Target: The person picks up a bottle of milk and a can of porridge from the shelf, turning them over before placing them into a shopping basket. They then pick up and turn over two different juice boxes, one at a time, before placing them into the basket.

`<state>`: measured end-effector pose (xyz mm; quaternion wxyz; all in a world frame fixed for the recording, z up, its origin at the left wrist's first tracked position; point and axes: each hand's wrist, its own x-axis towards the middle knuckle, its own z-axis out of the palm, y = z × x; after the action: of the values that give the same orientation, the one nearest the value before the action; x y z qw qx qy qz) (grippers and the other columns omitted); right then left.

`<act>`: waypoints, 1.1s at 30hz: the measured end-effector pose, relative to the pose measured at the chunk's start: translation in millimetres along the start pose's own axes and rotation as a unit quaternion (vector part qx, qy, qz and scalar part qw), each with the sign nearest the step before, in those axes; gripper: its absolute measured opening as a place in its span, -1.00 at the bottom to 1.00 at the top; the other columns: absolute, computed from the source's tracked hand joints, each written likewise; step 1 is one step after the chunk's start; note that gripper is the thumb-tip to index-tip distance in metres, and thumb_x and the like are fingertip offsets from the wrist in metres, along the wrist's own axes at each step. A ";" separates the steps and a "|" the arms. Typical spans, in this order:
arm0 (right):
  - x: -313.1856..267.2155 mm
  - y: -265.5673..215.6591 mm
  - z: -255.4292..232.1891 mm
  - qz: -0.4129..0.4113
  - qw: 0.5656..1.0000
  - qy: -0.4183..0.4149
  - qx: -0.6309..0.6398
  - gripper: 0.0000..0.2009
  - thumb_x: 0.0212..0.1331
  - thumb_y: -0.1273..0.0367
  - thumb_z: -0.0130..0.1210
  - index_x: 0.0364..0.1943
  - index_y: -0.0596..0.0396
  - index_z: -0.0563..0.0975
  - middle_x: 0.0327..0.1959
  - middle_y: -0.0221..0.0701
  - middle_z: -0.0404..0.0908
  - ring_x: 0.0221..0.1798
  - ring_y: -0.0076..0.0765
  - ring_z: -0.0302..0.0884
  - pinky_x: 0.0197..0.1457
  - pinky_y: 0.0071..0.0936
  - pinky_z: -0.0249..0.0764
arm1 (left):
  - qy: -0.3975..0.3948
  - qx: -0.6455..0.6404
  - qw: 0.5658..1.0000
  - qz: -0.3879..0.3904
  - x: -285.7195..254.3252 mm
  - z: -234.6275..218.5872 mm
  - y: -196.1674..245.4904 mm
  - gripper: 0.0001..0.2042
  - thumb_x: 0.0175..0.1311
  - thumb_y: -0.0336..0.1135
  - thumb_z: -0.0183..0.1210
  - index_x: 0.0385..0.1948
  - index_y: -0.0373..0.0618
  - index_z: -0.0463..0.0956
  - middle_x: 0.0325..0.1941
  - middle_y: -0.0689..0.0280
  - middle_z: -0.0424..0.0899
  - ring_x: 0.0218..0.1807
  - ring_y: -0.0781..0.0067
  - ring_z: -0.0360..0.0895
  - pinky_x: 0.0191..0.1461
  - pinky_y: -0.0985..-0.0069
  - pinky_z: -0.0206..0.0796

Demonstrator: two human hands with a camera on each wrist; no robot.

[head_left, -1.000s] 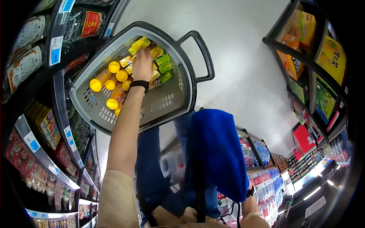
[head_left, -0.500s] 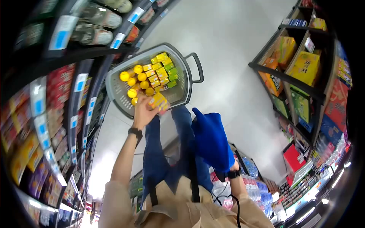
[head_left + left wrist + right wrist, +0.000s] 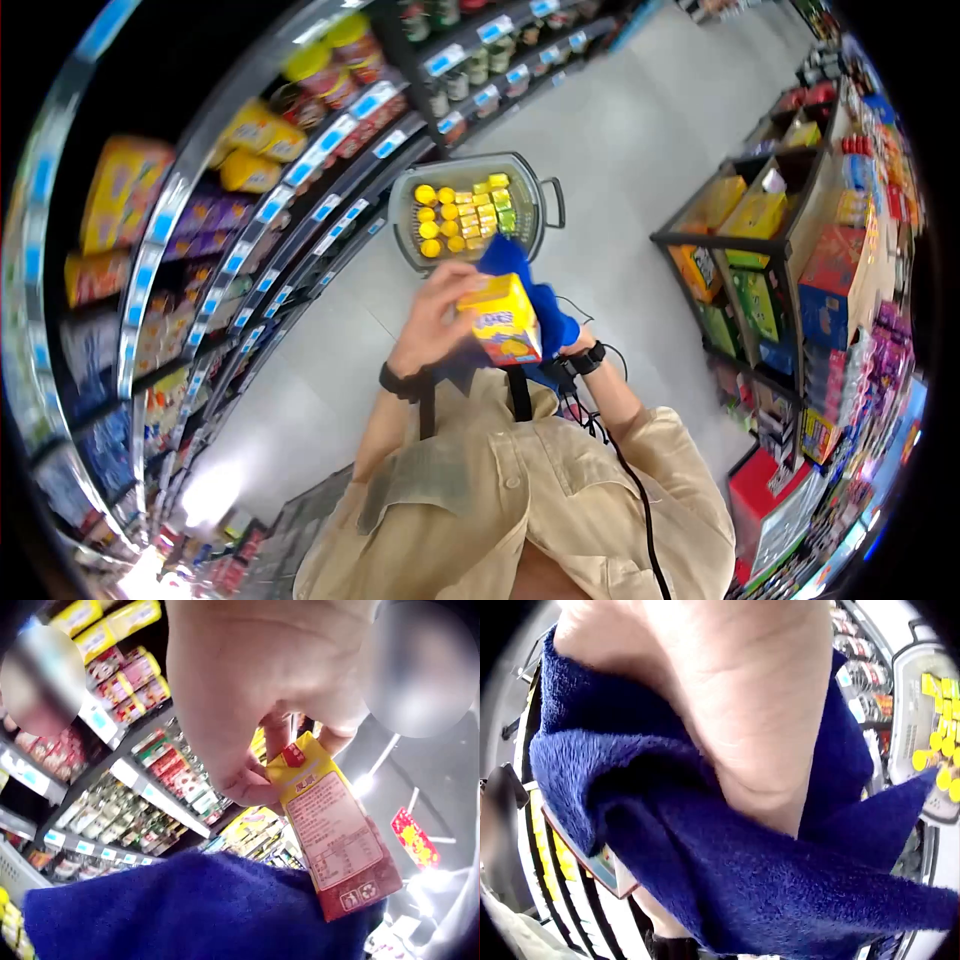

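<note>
Fingers and thumb of the left hand [image 3: 432,318] pinch a small yellow and red drink carton [image 3: 505,322] by its upper part. From the left wrist, the carton [image 3: 337,832] shows its printed text panel below the hand [image 3: 270,667]. A blue cloth [image 3: 545,312] lies behind and beside the carton, in the right hand [image 3: 580,342]. In the right wrist view the cloth [image 3: 727,862] is bunched round the right hand [image 3: 742,705], which hides the fingers. Just beyond both hands is a grey basket [image 3: 403,215] holding yellow-capped bottles and small yellow and green cartons.
Stocked shelves [image 3: 330,140] with price labels run along the left. A black display rack [image 3: 745,243] with boxed goods stands at the right, near a red box [image 3: 765,490]. Grey floor [image 3: 610,200] lies between them. Black cables [image 3: 630,465] hang by the right arm.
The left hand has left the basket with the carton and brought it toward the body, beside the blue cloth. The right hand and cloth have come up to it. The basket now appears farther off.
</note>
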<state>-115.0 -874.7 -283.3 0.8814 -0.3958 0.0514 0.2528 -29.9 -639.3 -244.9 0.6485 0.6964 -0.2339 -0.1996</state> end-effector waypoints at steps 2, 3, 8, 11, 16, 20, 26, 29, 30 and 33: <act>1.6 14.9 45.3 0.008 0.998 -0.048 -0.039 -0.40 0.30 0.40 0.19 0.41 0.11 0.25 0.35 -0.28 0.42 0.28 -0.32 0.48 0.37 -0.31 0.42 | 0.023 0.123 0.992 0.005 -32.1 -5.1 30.0 -0.60 0.16 -0.47 0.17 0.09 -0.20 0.52 0.10 0.13 0.50 0.18 0.11 0.47 0.27 0.31 0.33; 2.1 24.5 66.0 0.012 0.995 -0.076 -0.063 -0.40 0.31 0.40 0.19 0.42 0.11 0.25 0.36 -0.28 0.41 0.28 -0.32 0.48 0.38 -0.31 0.42 | 0.040 0.158 0.986 0.026 -48.9 -6.8 41.2 -0.60 0.16 -0.46 0.18 0.10 -0.19 0.51 0.11 0.14 0.51 0.19 0.12 0.45 0.29 0.30 0.32; 2.0 83.7 151.0 0.055 0.963 -0.156 -0.211 -0.52 0.43 0.28 0.02 0.37 0.11 0.29 0.27 -0.28 0.48 0.23 -0.32 0.51 0.30 -0.34 0.49 | 0.137 0.249 0.958 0.044 -199.1 -45.9 108.7 -0.13 -0.01 -0.19 0.44 0.40 -0.21 0.20 0.37 0.02 0.33 0.40 -0.05 0.27 0.47 0.19 0.15; 15.1 122.4 169.9 -0.017 0.850 -0.303 -0.431 -0.52 0.39 0.31 0.09 0.35 0.12 0.32 0.23 -0.32 0.51 0.18 -0.38 0.54 0.24 -0.40 0.51 | 0.183 0.301 0.936 -0.010 -266.7 -40.7 109.9 0.12 -0.20 -0.14 0.55 0.47 -0.24 0.03 0.43 -0.03 0.22 0.45 -0.13 0.19 0.50 0.13 0.11; 13.2 159.2 252.2 0.137 0.951 -0.240 -0.135 -0.51 0.37 0.33 0.12 0.34 0.12 0.34 0.21 -0.34 0.53 0.16 -0.41 0.55 0.23 -0.41 0.52 | 0.308 0.299 0.903 -0.015 -331.4 -34.8 112.8 0.04 -0.30 -0.26 0.50 0.39 -0.23 0.12 0.37 -0.02 0.27 0.40 -0.13 0.22 0.46 0.15 0.15; 21.4 183.9 239.3 0.202 0.935 -0.272 -0.100 -0.49 0.35 0.33 0.16 0.35 0.11 0.34 0.24 -0.33 0.50 0.23 -0.40 0.51 0.27 -0.39 0.50 | 0.335 0.302 0.892 0.037 -357.4 -38.9 122.7 0.01 -0.35 -0.29 0.48 0.35 -0.21 0.19 0.35 0.02 0.31 0.36 -0.11 0.27 0.43 0.16 0.17; 7.4 153.2 295.0 0.155 0.951 -0.260 -0.059 -0.52 0.33 0.31 0.17 0.30 0.09 0.37 0.22 -0.32 0.51 0.22 -0.37 0.51 0.26 -0.38 0.51 | 0.308 0.357 0.876 0.101 -360.5 -54.9 161.3 -0.03 -0.38 -0.30 0.47 0.31 -0.21 0.24 0.33 0.06 0.35 0.35 -0.06 0.30 0.41 0.16 0.18; 3.8 152.8 282.2 0.055 0.947 -0.289 -0.128 -0.52 0.32 0.29 0.17 0.29 0.06 0.36 0.22 -0.35 0.51 0.26 -0.36 0.47 0.30 -0.34 0.48 | 0.295 0.373 0.870 0.128 -354.1 -51.2 171.6 -0.03 -0.39 -0.30 0.47 0.30 -0.21 0.25 0.32 0.07 0.36 0.34 -0.05 0.31 0.40 0.15 0.17; 2.1 151.0 284.6 -0.033 0.926 -0.303 -0.224 -0.52 0.33 0.29 0.16 0.30 0.05 0.35 0.23 -0.36 0.50 0.28 -0.35 0.45 0.32 -0.32 0.47 | 0.292 0.377 0.869 0.134 -351.5 -49.4 173.1 -0.03 -0.39 -0.30 0.47 0.30 -0.21 0.26 0.31 0.07 0.37 0.34 -0.04 0.31 0.39 0.15 0.17; -10.9 139.8 292.0 0.107 0.971 -0.214 0.015 -0.49 0.32 0.29 0.18 0.32 0.05 0.34 0.25 -0.36 0.48 0.27 -0.36 0.45 0.33 -0.30 0.45 | 0.280 0.383 0.870 0.137 -345.4 -43.2 174.4 -0.02 -0.41 -0.29 0.48 0.30 -0.21 0.26 0.31 0.08 0.37 0.34 -0.03 0.32 0.39 0.15 0.18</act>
<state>-224.4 -589.6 -175.1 0.8455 -0.3121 -0.0924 0.4233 -296.4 -411.1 -76.5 0.3902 0.8777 -0.1937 0.1998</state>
